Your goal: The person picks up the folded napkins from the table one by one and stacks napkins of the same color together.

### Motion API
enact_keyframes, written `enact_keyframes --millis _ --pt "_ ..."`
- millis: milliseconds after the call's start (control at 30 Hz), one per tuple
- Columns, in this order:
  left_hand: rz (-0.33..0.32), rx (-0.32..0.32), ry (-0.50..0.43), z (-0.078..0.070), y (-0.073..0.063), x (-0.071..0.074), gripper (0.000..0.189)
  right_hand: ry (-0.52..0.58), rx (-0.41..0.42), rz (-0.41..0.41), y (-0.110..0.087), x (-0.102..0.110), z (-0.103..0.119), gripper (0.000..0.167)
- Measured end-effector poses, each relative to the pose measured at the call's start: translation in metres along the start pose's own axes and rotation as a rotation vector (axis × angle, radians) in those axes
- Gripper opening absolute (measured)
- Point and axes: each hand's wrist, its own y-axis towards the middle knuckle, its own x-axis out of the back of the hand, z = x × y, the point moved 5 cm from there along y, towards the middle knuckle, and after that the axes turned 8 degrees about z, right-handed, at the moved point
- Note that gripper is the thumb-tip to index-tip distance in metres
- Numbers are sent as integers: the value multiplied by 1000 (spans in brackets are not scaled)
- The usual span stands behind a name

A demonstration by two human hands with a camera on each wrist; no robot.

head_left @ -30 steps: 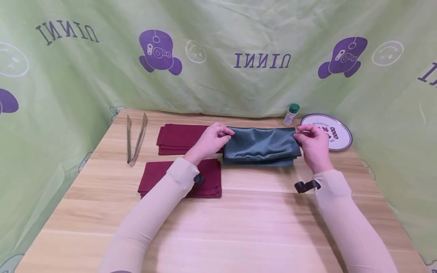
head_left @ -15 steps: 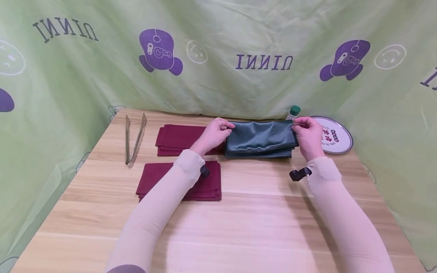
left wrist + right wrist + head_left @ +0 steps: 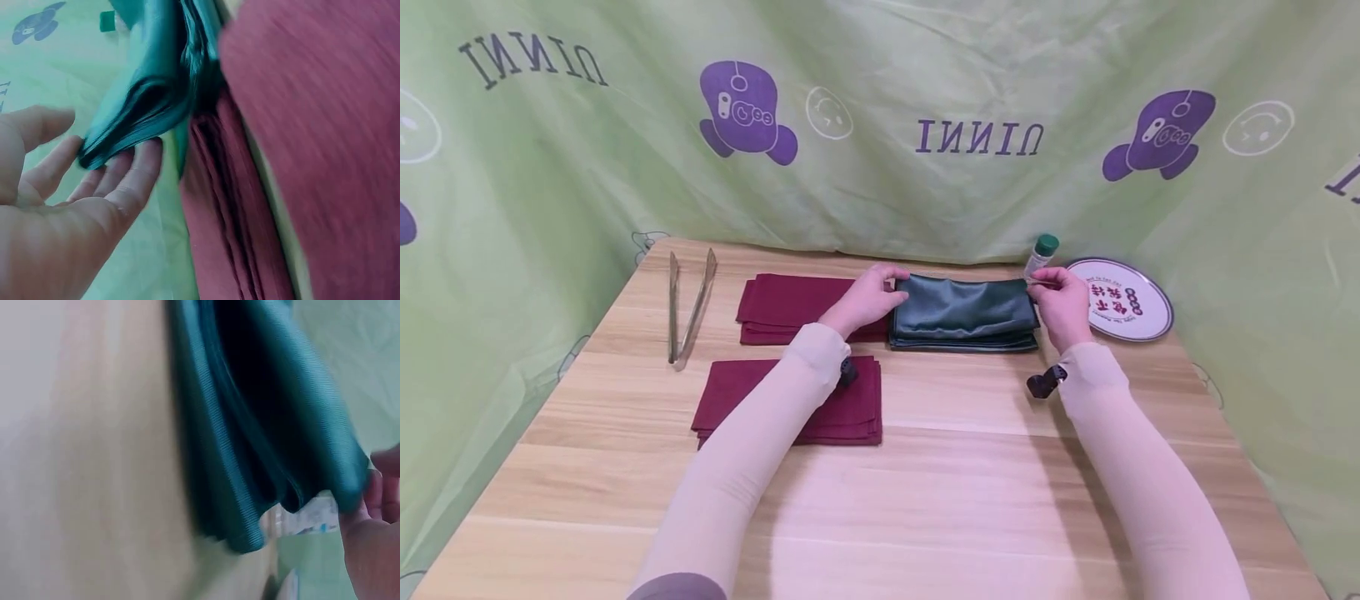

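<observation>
In the head view a folded dark green satin cloth point(image 3: 964, 308) lies at the back, right of a maroon folded cloth stack point(image 3: 805, 300). The left hand point(image 3: 868, 296) is at its left end. In the left wrist view the thumb stands apart from the green cloth point(image 3: 140, 94), and straight fingers touch its underside. At the opposite end the right hand point(image 3: 1063, 304) pinches the top corner. Seen from the right wrist, the upper layers of the green cloth point(image 3: 325, 419) gape above the lower folds, with the fingers point(image 3: 375, 494) at the corner.
A second maroon cloth stack point(image 3: 850, 408) lies nearer, partly under the left forearm. Metal tongs point(image 3: 688, 308) are at the left. A green-capped shaker bottle point(image 3: 1041, 254) and a white plate with red characters point(image 3: 1138, 287) stand behind the right hand. A green curtain point(image 3: 865, 200) borders the wooden table.
Both hands have moved the green cloth back, then lowered it beside the far maroon stack. The bottle shows again past its corner. The left thumb has come away from the cloth.
</observation>
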Motion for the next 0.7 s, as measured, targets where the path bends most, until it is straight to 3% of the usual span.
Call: enact_keyframes --millis 167,267,400,533,700 --pt "34 10 44 7 -12 8 45 -44 -23 88 -8 0 -14 30" --pt "51 15 67 10 -26 19 47 -95 -24 137 -15 2 -18 34" --pt "87 -1 101 12 -52 37 51 -171 -19 177 -24 5 -16 39" --pt "100 -11 145 17 -81 54 51 -257 16 218 -35 5 1 42" --pt "95 -18 219 31 -125 70 51 -336 96 322 -57 -18 26 44"
